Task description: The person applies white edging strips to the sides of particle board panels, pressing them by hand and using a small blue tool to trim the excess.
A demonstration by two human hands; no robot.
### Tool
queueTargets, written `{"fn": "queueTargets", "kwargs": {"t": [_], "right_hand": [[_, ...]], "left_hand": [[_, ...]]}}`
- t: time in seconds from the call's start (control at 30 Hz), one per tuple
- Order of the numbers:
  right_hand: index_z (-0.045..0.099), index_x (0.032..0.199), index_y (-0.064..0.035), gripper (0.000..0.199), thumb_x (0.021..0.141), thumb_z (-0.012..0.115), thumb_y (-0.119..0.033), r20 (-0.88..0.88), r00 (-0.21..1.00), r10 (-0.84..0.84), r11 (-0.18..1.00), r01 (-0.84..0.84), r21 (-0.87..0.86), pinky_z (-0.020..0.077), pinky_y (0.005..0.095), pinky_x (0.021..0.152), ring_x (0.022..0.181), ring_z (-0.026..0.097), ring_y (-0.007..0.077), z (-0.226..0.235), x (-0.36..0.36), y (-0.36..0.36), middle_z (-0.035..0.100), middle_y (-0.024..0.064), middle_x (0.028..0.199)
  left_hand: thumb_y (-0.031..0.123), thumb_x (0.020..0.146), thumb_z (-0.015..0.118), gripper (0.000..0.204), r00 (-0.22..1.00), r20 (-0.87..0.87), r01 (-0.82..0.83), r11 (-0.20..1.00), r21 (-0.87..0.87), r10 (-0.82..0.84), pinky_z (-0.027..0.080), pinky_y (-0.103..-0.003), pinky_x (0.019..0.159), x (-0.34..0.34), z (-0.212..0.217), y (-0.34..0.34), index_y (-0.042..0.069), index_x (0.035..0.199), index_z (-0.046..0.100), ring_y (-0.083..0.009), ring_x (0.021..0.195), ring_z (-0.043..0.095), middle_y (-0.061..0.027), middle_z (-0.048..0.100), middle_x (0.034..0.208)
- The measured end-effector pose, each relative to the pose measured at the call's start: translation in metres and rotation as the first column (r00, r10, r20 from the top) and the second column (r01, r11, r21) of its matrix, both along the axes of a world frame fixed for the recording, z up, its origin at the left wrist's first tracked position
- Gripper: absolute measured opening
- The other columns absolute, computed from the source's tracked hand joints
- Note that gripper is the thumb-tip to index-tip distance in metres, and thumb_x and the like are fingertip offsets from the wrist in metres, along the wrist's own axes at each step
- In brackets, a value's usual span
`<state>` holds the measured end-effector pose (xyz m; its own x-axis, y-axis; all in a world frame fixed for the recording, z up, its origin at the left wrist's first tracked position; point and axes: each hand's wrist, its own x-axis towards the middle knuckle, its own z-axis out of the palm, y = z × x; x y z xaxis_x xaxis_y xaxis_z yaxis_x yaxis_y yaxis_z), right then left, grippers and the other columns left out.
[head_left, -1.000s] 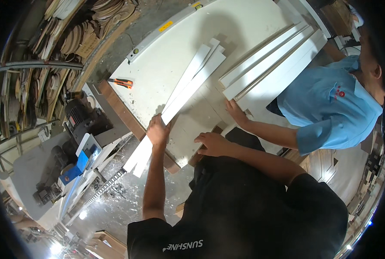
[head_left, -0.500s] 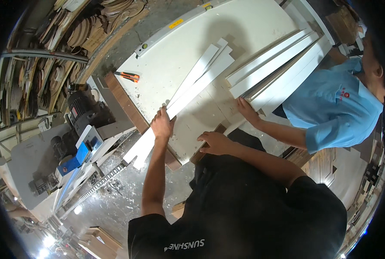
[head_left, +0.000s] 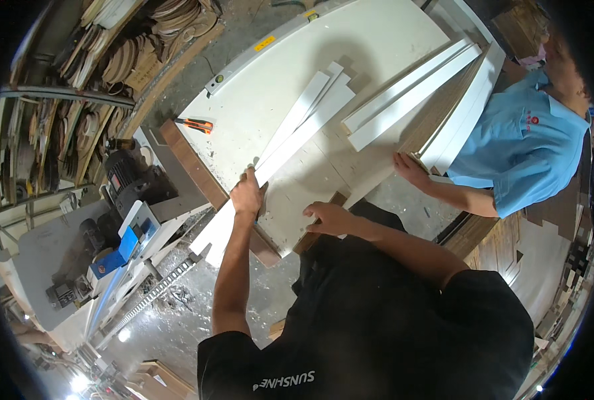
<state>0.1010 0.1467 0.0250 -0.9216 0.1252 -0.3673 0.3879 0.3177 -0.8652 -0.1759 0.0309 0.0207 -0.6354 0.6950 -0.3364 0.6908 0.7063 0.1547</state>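
My left hand [head_left: 246, 193] is wrapped round several long white strips [head_left: 303, 130] near the table's left edge. The strips fan out slightly across the white tabletop [head_left: 243, 113], and their near ends stick out past the edge. My right hand [head_left: 333, 219] rests at the near edge by a brown wooden edge piece [head_left: 320, 230], its fingers apart and nothing visible in them. On the right, a co-worker's hand [head_left: 412, 172] grips the end of a stack of white boards [head_left: 467, 110], tilted so a brown side shows. Two more white strips [head_left: 413, 100] lie left of that stack.
An orange and black utility knife [head_left: 197, 125] lies at the table's left corner. Along the far edge sits a spirit level [head_left: 263, 45]. A machine with a dark motor [head_left: 123, 170] stands at left, below racks of curved wooden pieces [head_left: 127, 57]. The co-worker in a blue shirt [head_left: 523, 147] is close on the right.
The co-worker's hand and the white board stack have moved right, away from the two loose strips, and the stack has tilted. My hands have barely moved.
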Motion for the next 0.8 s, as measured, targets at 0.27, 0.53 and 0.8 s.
{"fn": "queueTargets", "kwargs": {"t": [0.27, 0.53, 0.8], "right_hand": [[0.066, 0.138, -0.0028, 0.072, 0.094, 0.085, -0.056, -0.084, 0.938, -0.337, 0.912, 0.303, -0.276, 0.0556, 0.0409, 0.104, 0.131, 0.066, 0.0276, -0.076, -0.035, 0.003, 0.069, 0.0188, 0.14], [0.044, 0.154, -0.0039, 0.09, 0.092, 0.086, -0.054, 0.453, 0.737, -0.502, 0.357, 0.654, -0.667, 0.0489, 0.0488, 0.113, 0.137, 0.058, 0.0269, 0.013, -0.122, 0.017, 0.055, 0.0156, 0.152], [0.039, 0.144, -0.0072, 0.078, 0.088, 0.093, -0.017, 0.239, 0.54, -0.807, 0.214, 0.644, -0.734, 0.0578, 0.0421, 0.101, 0.117, 0.069, 0.0254, 0.066, -0.18, -0.023, 0.068, 0.0156, 0.127]], "left_hand": [[0.038, 0.089, 0.087, 0.068, 0.995, 0.076, 0.064, 0.998, 0.003, -0.064, 0.063, -0.055, 0.089, -0.006, 0.023, 0.013, 0.008, 0.141, 0.056, -0.0455, 0.1, 0.079, -0.0249, 0.08, 0.11], [0.038, 0.085, 0.09, 0.065, 0.989, 0.133, -0.057, 0.998, -0.041, 0.062, 0.063, -0.055, 0.088, 0.014, 0.069, -0.018, 0.008, 0.135, 0.062, -0.0455, 0.098, 0.079, -0.0249, 0.081, 0.103], [0.034, 0.081, 0.092, 0.066, 0.969, 0.009, -0.242, 0.947, 0.212, 0.245, 0.062, -0.056, 0.081, 0.038, 0.114, -0.033, 0.011, 0.137, 0.064, -0.0476, 0.089, 0.078, -0.0252, 0.079, 0.095]]}}
